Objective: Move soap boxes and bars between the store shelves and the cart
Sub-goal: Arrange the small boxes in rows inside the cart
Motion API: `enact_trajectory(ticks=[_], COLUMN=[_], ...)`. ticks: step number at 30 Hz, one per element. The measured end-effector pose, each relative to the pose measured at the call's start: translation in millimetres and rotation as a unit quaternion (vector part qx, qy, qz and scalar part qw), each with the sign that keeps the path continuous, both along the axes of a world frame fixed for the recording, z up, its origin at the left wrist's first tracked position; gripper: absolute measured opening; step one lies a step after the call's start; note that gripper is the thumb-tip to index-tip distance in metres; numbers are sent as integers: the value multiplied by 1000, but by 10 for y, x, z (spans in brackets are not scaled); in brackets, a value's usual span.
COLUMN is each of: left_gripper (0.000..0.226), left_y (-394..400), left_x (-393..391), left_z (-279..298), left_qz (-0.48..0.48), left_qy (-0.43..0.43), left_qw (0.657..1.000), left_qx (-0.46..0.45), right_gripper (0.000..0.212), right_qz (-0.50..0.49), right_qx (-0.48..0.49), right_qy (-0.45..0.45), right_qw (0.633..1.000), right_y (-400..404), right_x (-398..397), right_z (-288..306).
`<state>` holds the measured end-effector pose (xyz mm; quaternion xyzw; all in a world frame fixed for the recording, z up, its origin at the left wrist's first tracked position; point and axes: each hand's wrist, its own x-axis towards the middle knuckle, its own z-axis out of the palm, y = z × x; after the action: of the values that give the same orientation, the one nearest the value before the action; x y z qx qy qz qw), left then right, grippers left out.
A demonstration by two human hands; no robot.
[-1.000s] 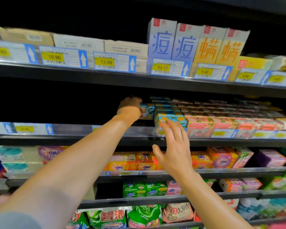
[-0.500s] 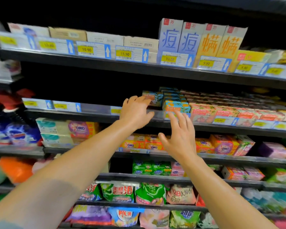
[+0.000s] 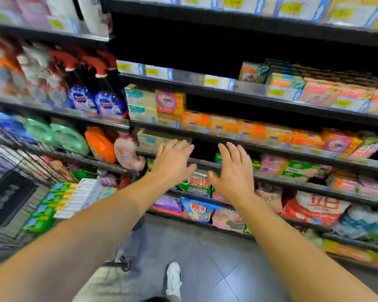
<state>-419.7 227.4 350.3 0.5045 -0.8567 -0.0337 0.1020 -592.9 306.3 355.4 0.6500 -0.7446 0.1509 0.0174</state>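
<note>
Left hand (image 3: 172, 162) and right hand (image 3: 234, 171) dropped from soap shelf, empty (fingers spread); cart (image 3: 59, 153) now visible.

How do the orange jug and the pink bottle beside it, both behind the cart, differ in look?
The orange jug is bright orange; the pink bottle is pale pink. The jug stands to the left, the bottle to the right, nearer the left hand. Both sit on the same shelf, partly hidden behind the cart rim.

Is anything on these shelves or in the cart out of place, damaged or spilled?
Nothing stands out. The soap boxes sit in rows on the shelf, the packs in the cart lie stacked, and both the left hand and right hand are empty.
</note>
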Motion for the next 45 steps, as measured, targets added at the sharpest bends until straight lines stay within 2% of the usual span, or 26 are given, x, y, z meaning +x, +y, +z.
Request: enact_trajectory(ticks=[6,12,18,25,30,42,45], left_gripper=[63,67,65,62,60,62,75], left_y=[407,513,331,112,-64,-891,-989], left_x=[1142,2398,3597,4573,4915,4892,4876], left_z=[-581,-1061,-1404,-1806,-2162,-3184,-3407], left_qz=[33,87,109,117,103,82,82], left_qy=[-25,-19,-45,-12,-21,-20,-14], left_qw=[999,992,986,979,976,955,946], left_qx=[32,95,121,169,190,285,312], right_gripper=[83,83,82,81,80,76,79], right_qz=[93,174,194,184,170,123,125], right_qx=[68,91,164,228,298,355,398], right_qy=[21,22,9,-36,-42,-88,-73], right_qw=[993,980,967,955,938,922,906], right_y=[80,-82,-418,-671,-868,-1570,-1713], right_x=[937,2048,3191,4070,4349,4391,4399], right_z=[-436,-880,-1283,-1798,-2261,-3631,-3983])
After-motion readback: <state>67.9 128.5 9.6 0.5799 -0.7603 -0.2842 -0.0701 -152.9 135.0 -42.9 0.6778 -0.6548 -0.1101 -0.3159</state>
